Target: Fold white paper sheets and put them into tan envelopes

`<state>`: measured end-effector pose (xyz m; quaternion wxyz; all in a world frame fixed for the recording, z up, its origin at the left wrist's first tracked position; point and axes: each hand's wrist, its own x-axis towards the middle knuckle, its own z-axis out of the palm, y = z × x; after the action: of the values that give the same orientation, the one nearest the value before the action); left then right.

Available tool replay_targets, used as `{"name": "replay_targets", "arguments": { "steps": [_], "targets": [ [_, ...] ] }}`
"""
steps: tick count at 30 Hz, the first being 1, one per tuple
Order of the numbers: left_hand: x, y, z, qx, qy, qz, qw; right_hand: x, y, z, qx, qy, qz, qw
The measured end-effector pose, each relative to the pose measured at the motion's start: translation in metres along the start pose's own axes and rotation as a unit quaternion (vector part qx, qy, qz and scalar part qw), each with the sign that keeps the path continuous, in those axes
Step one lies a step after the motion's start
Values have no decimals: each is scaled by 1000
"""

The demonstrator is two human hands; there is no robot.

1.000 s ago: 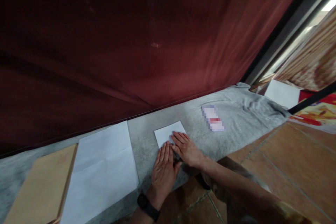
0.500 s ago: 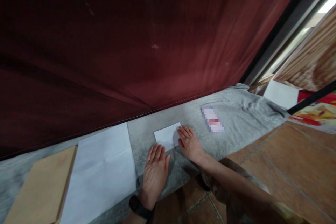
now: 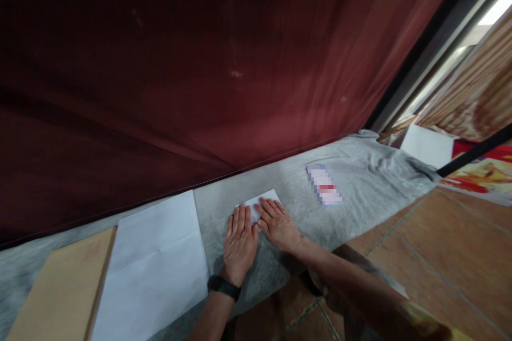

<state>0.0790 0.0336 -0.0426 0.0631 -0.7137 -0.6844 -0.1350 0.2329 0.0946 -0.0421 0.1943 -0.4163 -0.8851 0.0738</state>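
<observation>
A small white sheet of paper (image 3: 269, 195), perhaps folded, lies flat on the grey cloth (image 3: 224, 197). My left hand (image 3: 241, 242), with a dark band at the wrist, rests over its left part, fingers stretched out and flat. Over its right part lies my right hand (image 3: 278, 224), also flat with fingers extended. The thumbs nearly meet, and both hands cover most of the paper so that only its far edge shows. To the left is a larger white sheet (image 3: 154, 264) with faint creases.
A tan board or envelope (image 3: 66, 282) lies at the far left beside the large sheet. A pixelated pinkish card-like item (image 3: 325, 185) sits right of my hands. A dark red curtain (image 3: 224, 74) hangs behind. Tiled floor (image 3: 452, 245) and a dark pole (image 3: 476, 152) are at the right.
My left hand has moved forward onto the small paper. My right hand has shifted left across it, so the hands are closer together and cover more of the paper.
</observation>
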Motion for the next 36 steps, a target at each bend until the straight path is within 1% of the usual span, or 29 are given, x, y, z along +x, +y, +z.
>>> {"name": "replay_targets", "arguments": {
  "steps": [7, 13, 17, 22, 27, 30, 33, 36],
  "targets": [
    [0, 0, -6, 24, -13, -27, 999, -4, 19, -1, -53, -2, 38, 998],
    [0, -2, -11, 37, -50, -38, 997, -10, 38, -7, -78, -2, 63, 995],
    [-2, -6, -12, 32, -44, -35, 998, -14, 46, -10, -70, 1, 88, 994],
    [-2, -9, -9, 21, -14, -28, 999, -10, 43, -20, -28, 2, 108, 994],
    [-2, -10, -8, 7, 1, -19, 1000, 4, 32, -28, 3, -18, 169, 986],
    [-1, -9, -9, 10, 3, -24, 1000, 12, 32, -28, 20, -24, 191, 981],
    [1, -9, -10, 7, 0, -27, 1000, 17, 38, -24, 98, -5, 184, 978],
    [6, -12, -11, 0, 1, -31, 1000, 21, 44, -16, 208, 25, 197, 958]
  ]
}}
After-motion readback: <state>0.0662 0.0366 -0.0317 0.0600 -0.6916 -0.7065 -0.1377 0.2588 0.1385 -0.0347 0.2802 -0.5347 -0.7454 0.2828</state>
